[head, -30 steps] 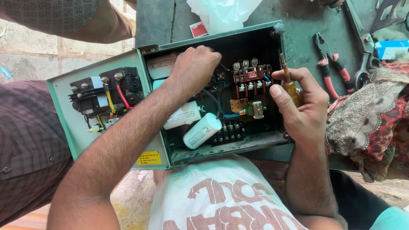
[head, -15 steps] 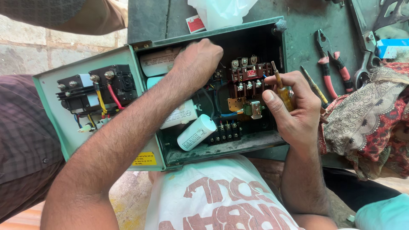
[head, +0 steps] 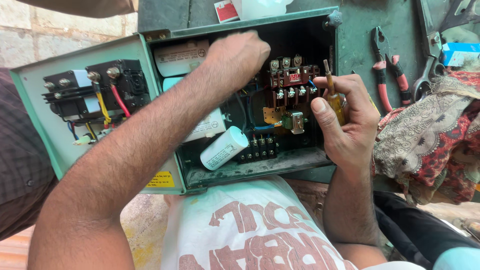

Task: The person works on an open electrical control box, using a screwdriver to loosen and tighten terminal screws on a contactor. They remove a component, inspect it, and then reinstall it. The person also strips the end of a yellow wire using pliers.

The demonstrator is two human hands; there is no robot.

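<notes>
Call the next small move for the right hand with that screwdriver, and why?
Probably swing the screwdriver tip down onto a screw of the red terminal block. The right hand holds it upright beside the block, tip touching nothing, while the left hand is already deep inside the green box.

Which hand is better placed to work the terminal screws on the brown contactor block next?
Probably the right hand: it already holds the yellow screwdriver right beside the contactor block. The left hand is empty-looking and reaches deeper into the green box.
</notes>
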